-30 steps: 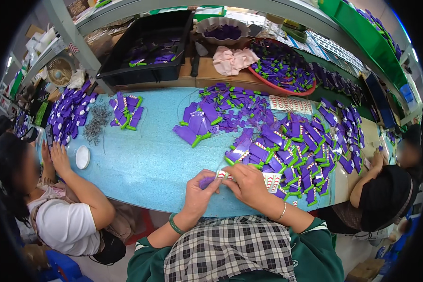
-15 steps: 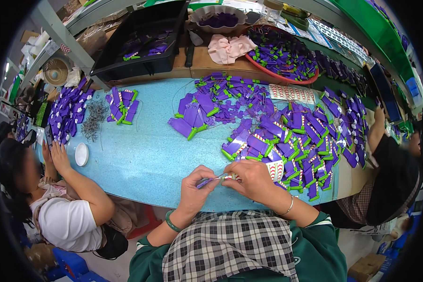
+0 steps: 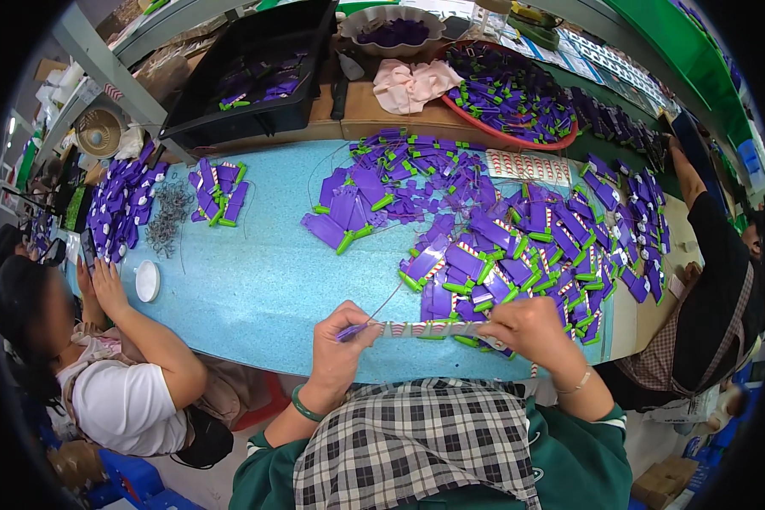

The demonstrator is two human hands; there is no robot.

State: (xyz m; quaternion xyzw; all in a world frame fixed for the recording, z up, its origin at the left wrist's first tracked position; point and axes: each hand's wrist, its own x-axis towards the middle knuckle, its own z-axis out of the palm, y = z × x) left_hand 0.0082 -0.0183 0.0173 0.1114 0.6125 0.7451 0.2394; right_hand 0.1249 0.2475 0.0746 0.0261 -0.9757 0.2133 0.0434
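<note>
Near the table's front edge, my left hand [image 3: 338, 342] pinches a small purple piece [image 3: 352, 332] with a thin dark wire running up from it. A white sticker strip [image 3: 433, 329] with red curved stripes stretches between my two hands. Its right end is pinched in my closed right hand [image 3: 525, 330]. The strip's left end meets my left fingers; whether they grip it too is hidden. Just beyond my right hand spreads a large heap of purple plates with bright green ends [image 3: 527, 255], several bearing red-striped stickers.
Loose purple parts [image 3: 425, 174] lie beyond my hands, near another sticker sheet [image 3: 529, 167]. A black bin [image 3: 255, 119], pink cloth [image 3: 412, 85] and red basket [image 3: 518, 143] stand at the back. A white dish [image 3: 148, 280] is at left. Co-workers sit left and right.
My right hand has moved right, away from my left, and the sticker strip now stretches out between them. My left hand has shifted slightly left. The co-worker at right has reached farther forward.
</note>
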